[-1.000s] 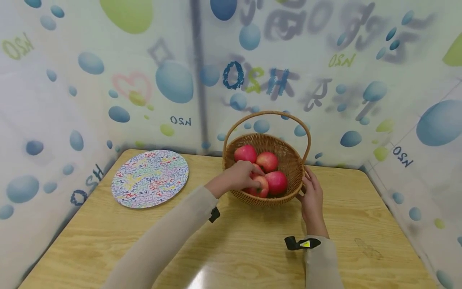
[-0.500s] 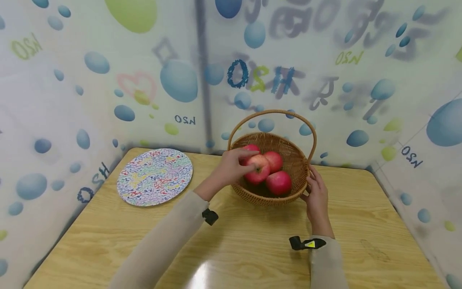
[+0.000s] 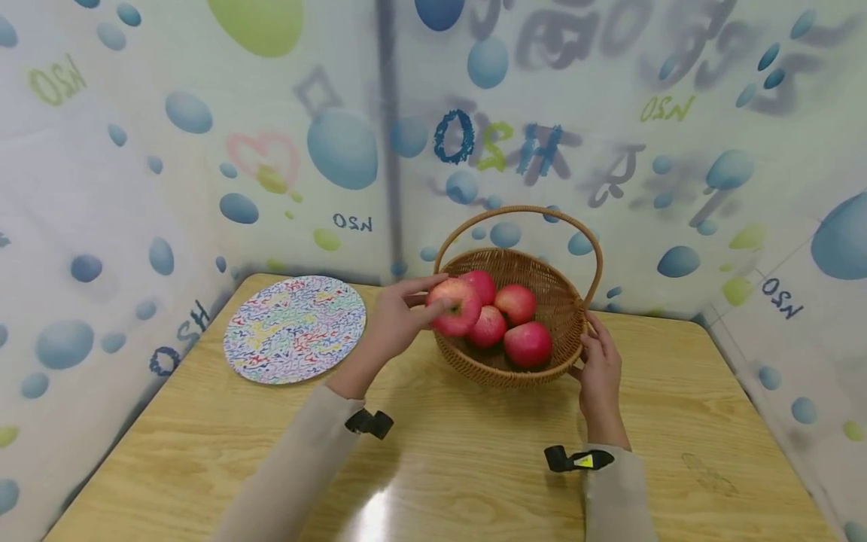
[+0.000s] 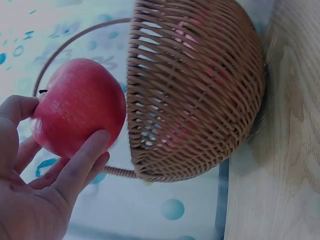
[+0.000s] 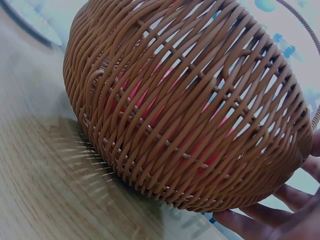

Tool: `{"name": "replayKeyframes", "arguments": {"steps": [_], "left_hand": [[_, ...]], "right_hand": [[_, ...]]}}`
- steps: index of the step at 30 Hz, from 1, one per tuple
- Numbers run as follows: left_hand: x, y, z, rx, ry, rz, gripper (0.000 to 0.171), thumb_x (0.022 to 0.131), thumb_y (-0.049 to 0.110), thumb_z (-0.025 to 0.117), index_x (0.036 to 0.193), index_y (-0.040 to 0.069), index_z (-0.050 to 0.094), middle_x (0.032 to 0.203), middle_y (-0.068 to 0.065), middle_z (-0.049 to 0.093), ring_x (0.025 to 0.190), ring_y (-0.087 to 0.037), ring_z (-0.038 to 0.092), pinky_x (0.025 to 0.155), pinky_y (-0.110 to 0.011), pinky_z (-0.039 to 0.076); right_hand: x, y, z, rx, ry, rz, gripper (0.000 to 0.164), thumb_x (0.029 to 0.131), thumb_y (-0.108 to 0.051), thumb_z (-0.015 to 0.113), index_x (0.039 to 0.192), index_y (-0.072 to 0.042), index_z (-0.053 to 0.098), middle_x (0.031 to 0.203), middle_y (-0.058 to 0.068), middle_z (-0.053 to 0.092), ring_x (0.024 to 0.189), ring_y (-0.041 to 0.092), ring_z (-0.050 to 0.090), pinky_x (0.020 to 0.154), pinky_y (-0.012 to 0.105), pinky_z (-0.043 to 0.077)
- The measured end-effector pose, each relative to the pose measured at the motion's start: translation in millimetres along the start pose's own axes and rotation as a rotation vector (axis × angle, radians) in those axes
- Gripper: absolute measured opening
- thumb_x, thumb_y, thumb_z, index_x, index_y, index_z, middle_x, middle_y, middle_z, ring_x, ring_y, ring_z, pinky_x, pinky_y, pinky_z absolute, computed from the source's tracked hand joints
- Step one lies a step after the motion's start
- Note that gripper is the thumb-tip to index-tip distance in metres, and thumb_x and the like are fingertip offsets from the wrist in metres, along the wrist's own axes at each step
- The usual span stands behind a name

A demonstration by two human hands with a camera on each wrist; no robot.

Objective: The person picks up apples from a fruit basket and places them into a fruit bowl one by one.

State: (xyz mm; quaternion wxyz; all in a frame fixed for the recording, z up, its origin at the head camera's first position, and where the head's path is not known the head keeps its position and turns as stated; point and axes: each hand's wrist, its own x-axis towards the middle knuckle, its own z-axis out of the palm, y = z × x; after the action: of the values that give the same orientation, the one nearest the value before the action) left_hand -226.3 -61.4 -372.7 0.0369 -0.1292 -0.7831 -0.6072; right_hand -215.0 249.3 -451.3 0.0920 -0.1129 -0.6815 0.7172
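Note:
My left hand (image 3: pixel 393 320) holds a red apple (image 3: pixel 455 306) between thumb and fingers, at the left rim of a brown wicker basket (image 3: pixel 504 375). In the left wrist view this apple (image 4: pixel 82 107) shows its dark stem and is outside the woven wall. Several other red apples (image 3: pixel 528 344) lie inside the basket, glimpsed through the weave in both wrist views. On the basket's right side, my right hand (image 3: pixel 600 376) grips the wall near the handle's base. Its fingers (image 5: pixel 240 222) lie against the weave in the right wrist view.
The basket's tall arched handle (image 3: pixel 524 209) rises over the apples. A flat round plate (image 3: pixel 294 331) with a multicoloured squiggle pattern lies at the back left of the wooden table (image 3: pixel 460 467). Printed curtains (image 3: pixel 325 83) hang close behind and at the sides.
My left hand has lifted one apple from among the others and carried it left to the basket's rim. My right hand has stayed on the basket's side. The head view has shifted slightly.

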Motion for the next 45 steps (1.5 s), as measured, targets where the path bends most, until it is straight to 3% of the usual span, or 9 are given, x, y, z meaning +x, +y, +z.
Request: {"name": "replayKeyframes", "arguments": {"steps": [3,13,19,23,26,32,36,40,45], "left_hand": [[-6.2,0.8,-5.6,-0.064,0.016,-0.035,0.041,0.094,0.018,0.073,0.134,0.014,0.067,0.142,-0.009,0.060,0.123,-0.032,0.066,0.077,-0.035,0.064],[-18.4,-9.0,-19.2,-0.166,0.113,-0.051,0.042,0.094,0.015,0.072,0.136,0.011,0.065,0.146,-0.009,0.057,0.121,-0.032,0.067,0.073,-0.030,0.064],[-18.7,-14.3,-28.8,-0.205,0.169,-0.065,0.044,0.095,0.012,0.070,0.138,0.008,0.063,0.145,-0.014,0.057,0.123,-0.034,0.065,0.072,-0.028,0.063],[-13.4,-16.7,-36.2,-0.200,0.199,-0.074,0.044,0.095,0.014,0.070,0.139,0.008,0.062,0.146,-0.014,0.056,0.121,-0.031,0.067,0.071,-0.027,0.063],[-10.3,-18.0,-41.4,-0.189,0.223,-0.087,0.045,0.096,0.016,0.070,0.139,0.010,0.062,0.146,-0.012,0.055,0.114,-0.021,0.070,0.071,-0.027,0.063],[-6.3,-31.6,-52.9,-0.185,0.284,-0.109,0.045,0.097,0.020,0.069,0.140,0.012,0.062,0.146,-0.012,0.056,0.092,0.000,0.071,0.070,-0.024,0.062],[-6.0,-49.0,-66.3,-0.171,0.329,-0.133,0.049,0.097,0.029,0.069,0.142,0.014,0.060,0.146,-0.012,0.056,0.087,0.003,0.070,0.070,-0.023,0.062],[-11.4,-65.1,-81.0,-0.109,0.361,-0.204,0.054,0.097,0.038,0.067,0.146,0.020,0.056,0.147,-0.009,0.054,0.087,0.005,0.069,0.071,-0.021,0.060],[-12.7,-76.6,-90.1,-0.120,0.374,-0.261,0.053,0.099,0.039,0.064,0.148,0.022,0.053,0.153,-0.007,0.050,0.092,0.005,0.066,0.073,-0.021,0.060]], "right_hand": [[0,0,0,-0.011,0.016,-0.004,0.049,0.109,-0.024,0.031,0.157,-0.031,0.038,0.163,0.011,0.035,0.149,0.035,0.037,0.106,0.059,0.041],[0,-1,0,-0.033,0.044,-0.026,0.049,0.108,-0.023,0.032,0.156,-0.030,0.040,0.161,0.010,0.039,0.147,0.034,0.041,0.099,0.051,0.046],[1,-2,-2,-0.038,0.058,-0.027,0.049,0.108,-0.023,0.032,0.155,-0.030,0.041,0.161,0.010,0.039,0.146,0.034,0.043,0.085,0.029,0.056],[1,-5,-4,-0.023,0.066,-0.051,0.050,0.107,-0.020,0.031,0.155,-0.028,0.042,0.161,0.012,0.037,0.145,0.036,0.042,0.094,0.044,0.052],[1,-6,-5,-0.019,0.066,-0.064,0.050,0.107,-0.020,0.030,0.155,-0.027,0.041,0.163,0.012,0.035,0.146,0.038,0.041,0.101,0.055,0.044],[3,-7,-4,-0.024,0.073,-0.053,0.051,0.107,-0.019,0.030,0.156,-0.026,0.040,0.164,0.010,0.034,0.146,0.037,0.041,0.103,0.056,0.042],[4,-4,-1,-0.026,0.064,-0.049,0.050,0.108,-0.021,0.031,0.156,-0.027,0.040,0.163,0.011,0.035,0.145,0.036,0.041,0.104,0.058,0.043],[0,1,2,-0.040,0.045,-0.034,0.051,0.107,-0.021,0.029,0.157,-0.026,0.038,0.163,0.012,0.034,0.146,0.037,0.040,0.104,0.060,0.042],[-2,2,4,-0.040,0.040,-0.057,0.051,0.107,-0.021,0.029,0.157,-0.025,0.039,0.162,0.012,0.035,0.146,0.038,0.040,0.104,0.061,0.042]]}}
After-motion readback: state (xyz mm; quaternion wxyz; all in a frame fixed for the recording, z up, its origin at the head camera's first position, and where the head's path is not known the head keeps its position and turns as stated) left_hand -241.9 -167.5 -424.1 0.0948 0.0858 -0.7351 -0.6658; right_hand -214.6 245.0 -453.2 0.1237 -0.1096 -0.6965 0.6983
